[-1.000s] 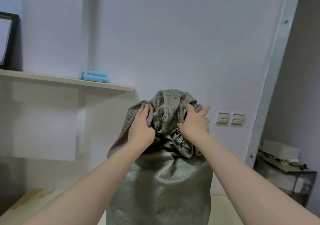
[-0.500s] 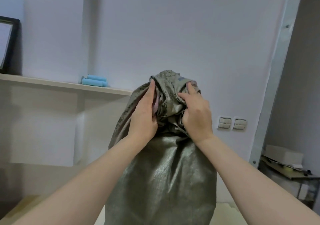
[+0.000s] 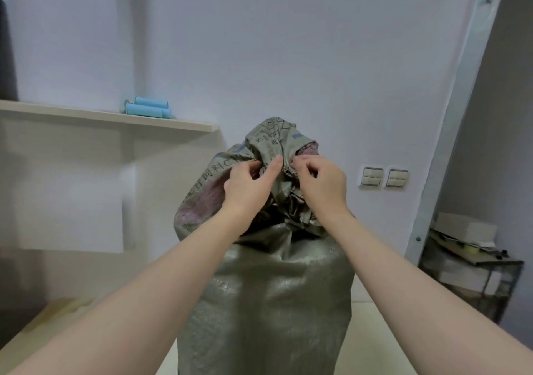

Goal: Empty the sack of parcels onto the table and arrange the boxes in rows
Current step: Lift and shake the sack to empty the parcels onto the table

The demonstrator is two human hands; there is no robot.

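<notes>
From the head view, a tall grey-green woven sack [image 3: 268, 302] is standing upright on the pale surface [image 3: 375, 334], right in front of the person and filling the middle of the scene. Its body is looking full and rounded, and its top is gathered into a crumpled neck with printed characters showing on the folds and a pinkish lining peeking out at the left and at the top right. Both bare forearms are reaching up to that neck. The left hand [image 3: 248, 185] is gripping the bunched cloth with curled fingers, its thumb lying up along a fold. The right hand [image 3: 323, 184] is just beside it, fingers curled in and pinching the same bunch of cloth from the other side. What is inside the sack is hidden. Behind, on the left, a wall shelf [image 3: 109, 116] is carrying a few light blue rolls [image 3: 148, 108] lying on their sides. To the right of the sack, two wall switches [image 3: 385, 177] are sitting side by side, and a low rack [image 3: 473, 262] with pale boxes is standing in the far right corner.
</notes>
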